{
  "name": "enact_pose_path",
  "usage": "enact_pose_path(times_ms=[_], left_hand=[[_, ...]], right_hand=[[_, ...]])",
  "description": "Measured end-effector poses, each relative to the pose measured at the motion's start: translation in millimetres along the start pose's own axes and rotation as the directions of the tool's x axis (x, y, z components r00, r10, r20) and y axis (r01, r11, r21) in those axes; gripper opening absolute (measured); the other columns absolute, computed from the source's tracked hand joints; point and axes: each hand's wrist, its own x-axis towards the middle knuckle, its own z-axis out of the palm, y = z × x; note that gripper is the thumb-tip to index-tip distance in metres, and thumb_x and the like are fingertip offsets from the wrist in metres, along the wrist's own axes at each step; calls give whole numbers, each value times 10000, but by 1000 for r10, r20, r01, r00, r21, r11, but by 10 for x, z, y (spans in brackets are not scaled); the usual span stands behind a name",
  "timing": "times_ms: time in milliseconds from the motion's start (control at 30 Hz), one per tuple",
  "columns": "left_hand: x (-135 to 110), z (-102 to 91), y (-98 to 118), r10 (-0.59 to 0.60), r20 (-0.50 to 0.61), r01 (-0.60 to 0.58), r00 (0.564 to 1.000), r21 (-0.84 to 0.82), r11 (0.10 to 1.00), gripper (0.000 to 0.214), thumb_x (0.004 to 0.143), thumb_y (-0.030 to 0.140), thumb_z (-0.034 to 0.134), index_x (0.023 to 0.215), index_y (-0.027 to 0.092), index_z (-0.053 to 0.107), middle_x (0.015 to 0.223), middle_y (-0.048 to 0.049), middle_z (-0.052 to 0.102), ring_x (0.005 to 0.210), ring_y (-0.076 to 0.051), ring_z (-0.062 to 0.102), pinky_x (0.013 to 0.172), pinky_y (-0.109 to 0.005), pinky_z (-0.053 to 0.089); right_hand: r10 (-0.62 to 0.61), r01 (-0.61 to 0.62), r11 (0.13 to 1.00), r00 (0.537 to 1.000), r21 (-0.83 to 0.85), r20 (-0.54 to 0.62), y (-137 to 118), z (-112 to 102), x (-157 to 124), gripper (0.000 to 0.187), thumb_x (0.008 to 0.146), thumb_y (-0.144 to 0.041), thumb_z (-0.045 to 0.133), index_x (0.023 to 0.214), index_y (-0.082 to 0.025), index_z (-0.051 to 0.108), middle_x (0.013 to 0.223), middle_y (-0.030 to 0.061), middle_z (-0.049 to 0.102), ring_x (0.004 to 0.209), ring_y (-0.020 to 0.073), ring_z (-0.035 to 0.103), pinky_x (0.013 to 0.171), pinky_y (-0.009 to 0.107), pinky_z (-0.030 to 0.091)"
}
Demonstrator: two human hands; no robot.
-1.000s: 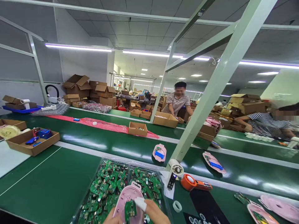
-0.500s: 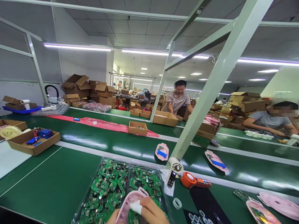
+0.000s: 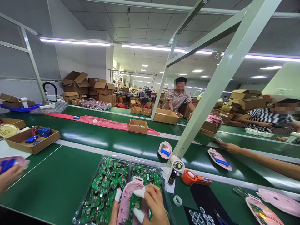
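So: pink shell pinched over the board tray

Head view. My right hand pinches the pink plastic shell from its right side, with white finger cots on the fingers. My left hand is cut off by the frame bottom; one capped finger presses the shell's left edge, and I can't tell the full grip. The shell is tilted, right over the clear tray of green circuit boards, which sits on the green counter. A green board shows against the shell; can't tell if it's seated inside.

Step in hand, my read: shell and board handled together over the tray. Next move calls for a clear check of how that board sits.

Nearby on the counter: orange handheld device, tape roll. Pink shell with a blue part lies on the green conveyor belt. A hand at the left edge and an arm from the right look like co-workers', not mine.
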Motion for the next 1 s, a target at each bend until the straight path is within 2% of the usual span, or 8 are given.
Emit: enact_pose_path(times_ms=[133, 233, 467, 567, 667, 733, 900, 1000], left_hand=[[507, -949, 276, 53, -144, -44, 988, 64, 997, 276, 850, 357, 625, 1031, 151, 656, 1286, -108, 612, 1229, -267, 527, 1005, -528, 418], [906, -1422, 324, 106, -233, -79, 967, 123, 989, 266, 789, 399, 599, 589, 226, 627, 1044, -72, 699, 1468, -248, 183, 1117, -381, 299], [1321, -1377, 29, 197, -287, -148, 938, 184, 972, 313, 739, 75, 450, 482, 237, 529, 710, 10, 580, 1473, -242, 151, 1172, -337, 83], [1357, -1355, 93, 173, -327, -129, 929, 152, 980, 338, 792, 49, 485, 495, 206, 525, 672, 14, 559, 1406, -265, 321, 1147, -428, 209], [1244, -1143, 167, 118, -346, -101, 931, 68, 993, 116, 846, 190, 615, 732, 179, 632, 939, -34, 677, 1107, -224, 584, 981, -464, 447], [1036, -819, 141, 80, -336, -86, 938, -3, 996, 174, 887, 311, 586, 1000, 195, 647, 1157, -70, 648, 1033, -214, 612, 890, -443, 514], [244, 183, -108, -25, -241, -12, 970, -148, 989, 292, 895, 342, 573, 1161, 227, 601, 1255, -78, 603, 1050, -232, 613, 885, -439, 527], [-120, 562, -197, -73, -186, 32, 980, -217, 976, 254, 896, 348, 570, 1128, 260, 624, 1278, -62, 600, 1098, -250, 592, 915, -439, 509]], right_hand=[[20, -18, 1000, 997, 25, -69, -63, 78, 38, 499, 665, -70, 678, 1097, -312, 617, 1045, 24, 568, 1067, 274, 462, 935, 414, 374], [33, -27, 997, 995, 70, -90, -82, 106, 50, 519, 658, -67, 687, 1101, -326, 614, 1039, 19, 568, 1074, 273, 451, 943, 420, 373], [86, -75, 991, 991, 107, -104, -13, 246, -31, 471, 630, -61, 669, 1039, -292, 645, 1153, 49, 510, 1234, 305, 398, 1014, 420, 396], [64, -65, 998, 982, 3, -180, -42, 313, -53, 438, 635, -53, 632, 1002, -290, 656, 1198, 63, 443, 1273, 332, 371, 1023, 470, 390], [15, -28, 996, 987, -79, -162, -86, 297, -36, 428, 649, -96, 613, 1023, -300, 654, 1165, 65, 479, 1256, 350, 402, 1029, 542, 366], [-10, 0, 997, 991, -75, -130, -92, 243, -22, 440, 669, -155, 611, 1083, -301, 639, 1165, 73, 509, 1247, 357, 420, 1009, 546, 387], [0, -10, 998, 981, -54, -194, -62, 129, -36, 296, 858, -203, 466, 1043, -308, 671, 1308, 76, 457, 1335, 353, 333, 997, 573, 393], [38, -33, 999, 982, 27, -187, -77, 133, -42, 231, 871, -209, 499, 988, -296, 678, 1208, 61, 550, 1327, 301, 381, 998, 479, 439]])
